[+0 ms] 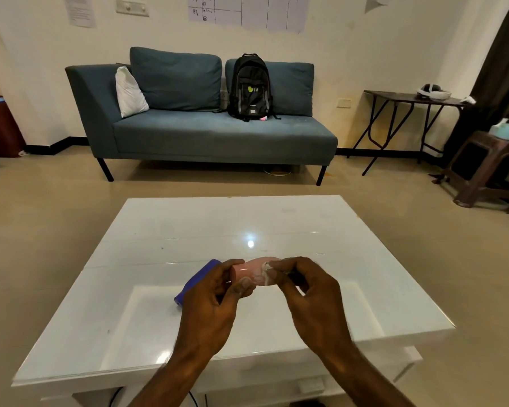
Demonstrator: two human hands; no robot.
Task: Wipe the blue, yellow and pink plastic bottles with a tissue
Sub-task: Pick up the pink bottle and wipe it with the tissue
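Pink bottle (249, 270) held on its side above the white bench (276, 224), between both hands, near the bench's front half; left hand (215, 301) grips one end, fingers (232, 264) curled over the top and thumb pressed beneath; right hand (309, 292) at the other end, fingers (279, 264) pinched on a small white tissue (266, 271) pressed against the bottle's side; tissue crumpled, partly hidden by the fingertips, somewhat blurred.

Blue bottle (196, 282) lies on its side on the bench, just behind and to the left of the left hand, partly covered by it; one end points toward the near-left, the other toward the far side; yellow bottle cannot be made out in this view.

Bench top glossy, a ceiling light reflected near its middle; both forearms enter from the bottom edge.

Background: blue-grey sofa (206, 133) against the far wall, with a black backpack (249, 86) standing upright on the seat and a white pillow (129, 92) leaning at the left arm; a folding side table (409, 98) to the right carrying a white headset (434, 91); a brown plastic stool (488, 168) at far right; papers taped to the wall above.
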